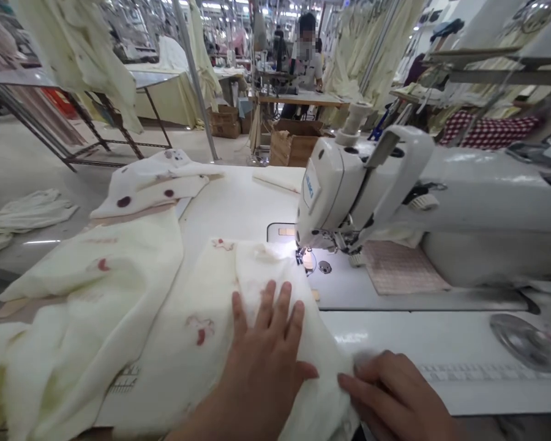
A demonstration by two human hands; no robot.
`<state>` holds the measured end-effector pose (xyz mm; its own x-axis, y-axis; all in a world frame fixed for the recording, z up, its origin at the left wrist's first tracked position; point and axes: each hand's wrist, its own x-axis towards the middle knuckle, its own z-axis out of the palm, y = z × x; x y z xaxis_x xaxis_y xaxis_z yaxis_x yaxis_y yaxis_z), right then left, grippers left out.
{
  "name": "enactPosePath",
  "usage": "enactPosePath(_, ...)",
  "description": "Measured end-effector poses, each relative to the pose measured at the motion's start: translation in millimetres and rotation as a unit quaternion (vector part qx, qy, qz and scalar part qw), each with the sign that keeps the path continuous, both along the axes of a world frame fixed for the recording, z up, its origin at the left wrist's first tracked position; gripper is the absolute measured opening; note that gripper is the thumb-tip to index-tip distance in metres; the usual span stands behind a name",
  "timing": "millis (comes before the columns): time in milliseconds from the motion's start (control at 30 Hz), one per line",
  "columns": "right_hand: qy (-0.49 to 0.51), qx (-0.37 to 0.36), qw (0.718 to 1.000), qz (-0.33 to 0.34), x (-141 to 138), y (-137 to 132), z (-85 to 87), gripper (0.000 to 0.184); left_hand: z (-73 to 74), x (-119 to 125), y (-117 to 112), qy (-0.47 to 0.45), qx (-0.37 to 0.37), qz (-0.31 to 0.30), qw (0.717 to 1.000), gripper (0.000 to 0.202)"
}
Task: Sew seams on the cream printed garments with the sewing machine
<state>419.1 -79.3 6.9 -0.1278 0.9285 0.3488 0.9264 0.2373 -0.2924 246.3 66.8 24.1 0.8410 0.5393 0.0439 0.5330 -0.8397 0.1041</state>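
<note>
A cream fabric piece with small red prints (197, 318) lies on the white sewing table (239, 202), its far edge close to the presser foot (305, 257) of a white industrial sewing machine (395, 190). My left hand (264, 343) lies flat on the cloth with fingers stretched out. My right hand (390, 392) is at the near right edge of the cloth, fingers curled and pinching the fabric's edge.
A stack of folded cream cloth with dark red spots (151, 184) sits at the table's far left. More cream fabric (73, 294) drapes off the left side. A metal disc (526, 343) lies at right. A person (307, 55) sits at a distant table beyond cardboard boxes (294, 144).
</note>
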Motion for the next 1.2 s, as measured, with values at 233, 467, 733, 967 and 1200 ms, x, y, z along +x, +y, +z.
enactPosePath(233,-0.005,0.022,0.999,0.032,8.0,-1.0,0.0,0.028,-15.8,-14.0,-12.4,-0.034,0.050,-0.006,0.998,0.059)
enactPosePath(467,-0.115,0.037,0.988,0.097,11.3,21.1,19.6,0.024,-8.4,-14.2,15.6,-0.019,-0.013,-0.044,0.999,0.060)
enactPosePath(733,-0.107,0.095,0.981,0.129,10.4,87.5,16.4,0.021,2.4,-0.9,113.8,0.001,-0.054,-0.126,0.991,0.065)
enactPosePath(967,-0.112,0.055,0.988,0.087,23.8,126.2,4.4,0.023,0.9,22.3,168.6,-0.010,-0.046,-0.170,0.984,0.064)
enactPosePath(1200,-0.143,0.066,0.985,0.074,34.1,139.5,-6.3,0.027,0.3,39.4,203.3,0.005,-0.020,-0.153,0.988,0.061)
